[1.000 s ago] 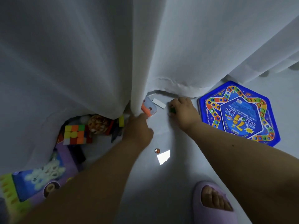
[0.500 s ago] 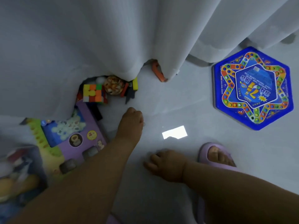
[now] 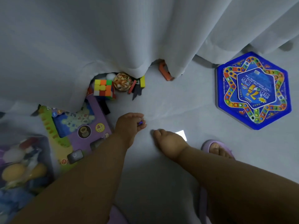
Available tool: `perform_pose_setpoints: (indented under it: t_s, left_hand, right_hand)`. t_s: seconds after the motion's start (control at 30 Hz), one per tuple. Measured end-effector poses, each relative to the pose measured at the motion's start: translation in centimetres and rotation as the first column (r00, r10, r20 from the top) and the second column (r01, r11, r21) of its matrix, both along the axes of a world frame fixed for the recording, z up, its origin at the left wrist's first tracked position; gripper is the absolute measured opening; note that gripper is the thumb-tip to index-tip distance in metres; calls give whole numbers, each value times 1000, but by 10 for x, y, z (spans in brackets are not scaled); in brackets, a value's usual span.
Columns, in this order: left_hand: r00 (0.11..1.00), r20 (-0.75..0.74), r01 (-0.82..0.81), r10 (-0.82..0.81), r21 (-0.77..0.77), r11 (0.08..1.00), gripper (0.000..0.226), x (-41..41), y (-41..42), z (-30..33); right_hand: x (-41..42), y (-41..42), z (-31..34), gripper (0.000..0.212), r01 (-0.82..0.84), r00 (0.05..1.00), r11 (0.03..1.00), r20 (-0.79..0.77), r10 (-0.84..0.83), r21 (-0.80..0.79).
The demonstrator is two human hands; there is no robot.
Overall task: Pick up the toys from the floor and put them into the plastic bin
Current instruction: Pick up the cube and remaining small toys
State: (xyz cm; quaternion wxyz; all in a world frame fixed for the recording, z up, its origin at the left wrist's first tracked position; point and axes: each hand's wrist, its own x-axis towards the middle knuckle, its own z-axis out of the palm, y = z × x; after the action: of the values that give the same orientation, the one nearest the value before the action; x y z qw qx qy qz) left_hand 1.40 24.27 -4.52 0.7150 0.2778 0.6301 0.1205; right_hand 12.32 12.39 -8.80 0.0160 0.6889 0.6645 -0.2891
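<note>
Two hands are low over the pale floor (image 3: 161,107). The left hand (image 3: 129,125) has its fingers curled round a small blue marble (image 3: 140,123), which peeps out between the fingertips. The right hand (image 3: 169,143) is just beside it, knuckles up and fingers curled under against the floor; whether it holds anything I cannot tell. A bright patch of light (image 3: 182,134) lies on the floor right behind that hand, and a foot in a lilac slipper (image 3: 216,149) stands just to its right.

Beyond the left hand, a purple toy box (image 3: 76,125) lies flat, its far end tucked under the hem of a white curtain (image 3: 113,38). Past the box, a cube puzzle (image 3: 104,88) sits at the hem, with a white ball (image 3: 110,76) behind it and an orange patterned ball (image 3: 123,81) touching its right side. A red block (image 3: 132,87), a yellow block (image 3: 142,81) and some dark pieces (image 3: 137,92) crowd beside the patterned ball, partly under the cloth. Further right, an orange toy (image 3: 164,71) pokes out between two folds, mostly covered.

Well to the right, a blue hexagonal game board (image 3: 254,91) lies flat in the open.

At the near left, the bin (image 3: 47,152) already holds toys, seen blurred through its clear wall: yellow round shapes and something blue. The left forearm passes close by its corner.
</note>
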Motion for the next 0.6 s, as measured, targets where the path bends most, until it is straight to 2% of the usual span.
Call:
perform_pose_setpoints:
  t_s: [0.07,0.1,0.17,0.23,0.33,0.4,0.5,0.57,0.6]
  left_hand:
    - [997,37,-68,71,-80,994,21,-3,0,0]
    - [992,60,-102,111,-125,987,21,-4,-1,-1]
    - [972,134,-158,195,-250,955,27,-1,-3,1]
    - [925,253,-164,282,-404,900,38,4,-5,4]
    - [841,407,-84,356,-552,830,44,10,-5,7]
    - [822,426,-75,377,-576,814,38,14,-3,8]
    - [804,420,-119,421,-579,806,32,23,1,9]
    - [825,399,-142,401,-541,829,30,28,3,8]
    - [850,378,-132,366,-520,844,30,29,5,6]
  right_hand:
    - [5,7,8,38,198,977,978,-96,-191,70]
    - [6,11,13,39,305,944,939,-184,-275,158]
    - [4,27,24,41,432,881,864,-324,-344,258]
    - [-2,43,36,33,410,871,875,-395,-292,257]
    - [-7,54,47,33,232,953,906,-268,-139,353]
    - [-2,58,50,34,192,976,863,-186,-116,467]
    - [13,67,53,35,267,962,769,-207,-178,580]
    - [28,80,55,39,322,946,752,-222,-235,575]
    - [39,90,55,41,360,932,773,-228,-280,523]
